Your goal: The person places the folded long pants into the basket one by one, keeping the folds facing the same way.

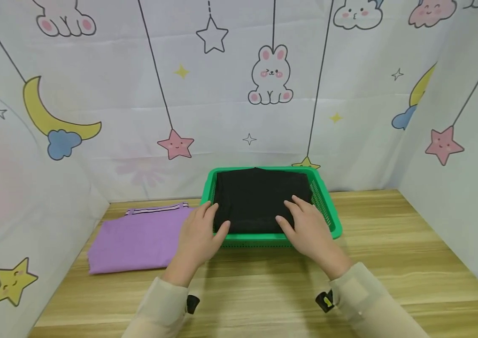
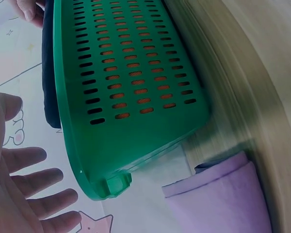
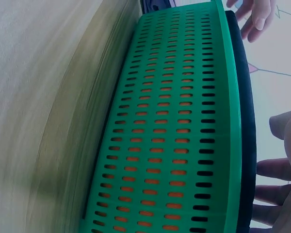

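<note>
Folded black cloth (image 1: 260, 199) fills the top of a green perforated plastic basket (image 1: 334, 220) at the back of the table. My left hand (image 1: 200, 232) hovers by the basket's left front corner, its fingers spread and holding nothing; in the left wrist view they are apart from the rim. Over the right part of the cloth is my right hand (image 1: 308, 230), fingers extended. In the right wrist view its fingertips (image 3: 262, 170) are right at the cloth's edge. Something orange shows through the basket's slots, mostly hidden.
A folded purple garment (image 1: 137, 239) with a striped band lies left of the basket, partly behind my left hand. The wooden table (image 1: 260, 291) is bounded by white cartoon-printed curtains (image 1: 222, 103) at the back and both sides.
</note>
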`<state>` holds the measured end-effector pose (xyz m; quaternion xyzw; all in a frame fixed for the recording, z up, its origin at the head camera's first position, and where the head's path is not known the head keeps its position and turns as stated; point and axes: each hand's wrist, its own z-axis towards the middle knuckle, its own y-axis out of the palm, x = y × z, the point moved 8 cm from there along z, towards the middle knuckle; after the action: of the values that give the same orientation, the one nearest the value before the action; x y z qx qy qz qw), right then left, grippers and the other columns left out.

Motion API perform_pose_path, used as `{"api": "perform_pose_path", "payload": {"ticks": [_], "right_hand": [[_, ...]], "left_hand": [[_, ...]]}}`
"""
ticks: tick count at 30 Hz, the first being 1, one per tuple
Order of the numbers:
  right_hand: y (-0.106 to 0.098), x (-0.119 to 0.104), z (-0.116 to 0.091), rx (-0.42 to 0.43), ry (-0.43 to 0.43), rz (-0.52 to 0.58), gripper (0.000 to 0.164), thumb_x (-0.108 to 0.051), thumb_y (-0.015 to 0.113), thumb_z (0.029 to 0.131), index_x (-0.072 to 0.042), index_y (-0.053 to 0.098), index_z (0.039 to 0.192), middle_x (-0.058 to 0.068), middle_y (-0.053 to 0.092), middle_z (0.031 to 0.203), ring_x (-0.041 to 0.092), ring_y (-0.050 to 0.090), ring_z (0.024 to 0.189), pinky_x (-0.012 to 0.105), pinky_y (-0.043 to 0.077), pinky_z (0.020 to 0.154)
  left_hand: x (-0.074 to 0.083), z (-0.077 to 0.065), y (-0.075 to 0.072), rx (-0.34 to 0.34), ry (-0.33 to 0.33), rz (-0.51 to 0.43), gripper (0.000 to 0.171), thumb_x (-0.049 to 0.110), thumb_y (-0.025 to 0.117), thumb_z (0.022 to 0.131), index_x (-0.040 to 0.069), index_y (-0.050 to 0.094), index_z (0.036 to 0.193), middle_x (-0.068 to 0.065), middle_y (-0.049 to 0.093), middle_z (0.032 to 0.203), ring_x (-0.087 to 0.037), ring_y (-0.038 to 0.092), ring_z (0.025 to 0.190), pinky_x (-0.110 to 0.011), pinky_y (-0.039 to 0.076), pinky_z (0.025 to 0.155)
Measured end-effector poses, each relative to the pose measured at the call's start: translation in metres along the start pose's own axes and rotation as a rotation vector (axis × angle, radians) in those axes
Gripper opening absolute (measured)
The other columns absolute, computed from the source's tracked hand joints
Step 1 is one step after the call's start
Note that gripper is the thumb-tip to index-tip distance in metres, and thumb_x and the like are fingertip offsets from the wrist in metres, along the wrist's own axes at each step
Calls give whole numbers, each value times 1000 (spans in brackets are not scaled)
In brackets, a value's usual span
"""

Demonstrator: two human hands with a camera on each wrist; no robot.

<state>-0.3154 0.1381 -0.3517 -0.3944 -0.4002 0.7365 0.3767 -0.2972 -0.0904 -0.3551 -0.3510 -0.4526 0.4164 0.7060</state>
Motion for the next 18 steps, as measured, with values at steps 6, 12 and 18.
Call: {"api": "perform_pose_path", "payload": {"ticks": [6,12,18], "right_hand": [[6,-2,-2,-20,13,14,55,-41,51,96,-3,50,136,20,42,145,36,39,134,55,31,109],[8,-5,-2,-18,8,32,56,-42,51,95,-4,50,136,19,41,145,35,39,134,55,30,109],[8,-11,-4,-6,-13,31,57,-43,52,95,-4,50,136,19,42,145,35,40,133,54,32,109]], "left_hand": [[-4,-3,-2,16,3,12,58,43,48,95,5,45,139,-18,43,142,-36,42,129,-51,37,105],[-8,-6,-4,27,3,3,58,43,48,95,4,45,138,-19,44,142,-37,42,129,-53,37,104],[-14,-9,-4,37,-3,-8,59,42,50,95,3,45,138,-19,44,142,-37,42,129,-52,37,104]]}}
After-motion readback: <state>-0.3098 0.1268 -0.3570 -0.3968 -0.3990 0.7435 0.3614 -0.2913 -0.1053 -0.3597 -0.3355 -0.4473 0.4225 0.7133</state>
